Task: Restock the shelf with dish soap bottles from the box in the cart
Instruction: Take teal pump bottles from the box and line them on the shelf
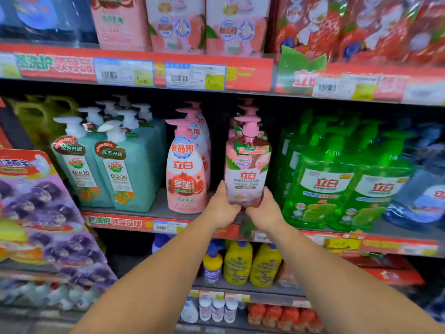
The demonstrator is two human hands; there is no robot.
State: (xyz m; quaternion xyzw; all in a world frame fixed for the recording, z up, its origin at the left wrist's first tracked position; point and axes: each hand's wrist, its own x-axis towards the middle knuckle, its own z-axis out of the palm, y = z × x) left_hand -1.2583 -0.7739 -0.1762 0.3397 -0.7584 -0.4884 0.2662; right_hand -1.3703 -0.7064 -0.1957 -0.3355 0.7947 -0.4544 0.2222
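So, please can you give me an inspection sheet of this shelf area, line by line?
Surface: middle shelf, grey, with a red price strip.
Job's things: pink dish soap bottle, upright at the shelf's front edge, more pink pumps behind it.
Clutter: pomegranate bottle, teal bottles to its left, green bottles to its right.
Grippers: left hand and right hand grip the bottle's base from either side.
Cables: nothing seen.
Surroundings: pink refill packs above, yellow bottles below.

Purple-printed packs (41,213) stacked at my left. Yellow bottles (250,263) on lower shelf below my arms. Red strawberry-printed bags (361,27) on top shelf, right.
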